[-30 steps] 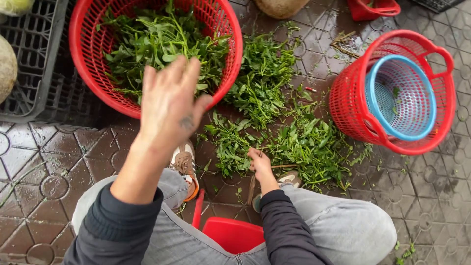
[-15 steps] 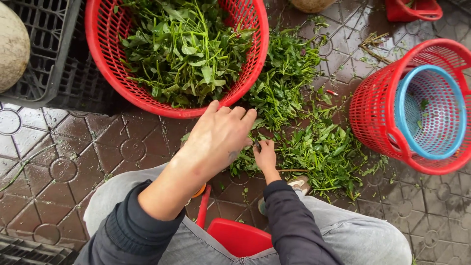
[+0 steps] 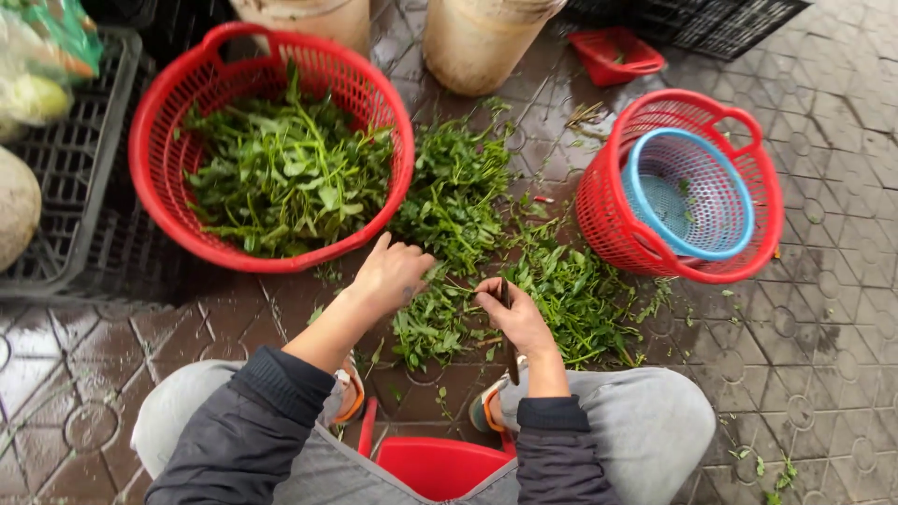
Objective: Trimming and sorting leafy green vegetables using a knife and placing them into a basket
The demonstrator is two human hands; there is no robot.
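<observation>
Here, the loose pile of leafy green stems [image 3: 486,252] on the wet tiled floor [image 3: 823,374] is best gathered gently by the open-fingered left hand [image 3: 391,273], while a dark thin knife-like tool [image 3: 508,329] is gripped in the right hand [image 3: 516,316].

Wet paved floor [image 3: 823,374] bears loose greens [image 3: 561,290] and red baskets [image 3: 271,150].

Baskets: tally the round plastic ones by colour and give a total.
Red baskets: 2, the large red basket holding greens and the red basket at the right.
Blue baskets: 1, the blue basket nested inside the red one at the right.
Total: 3.
</observation>
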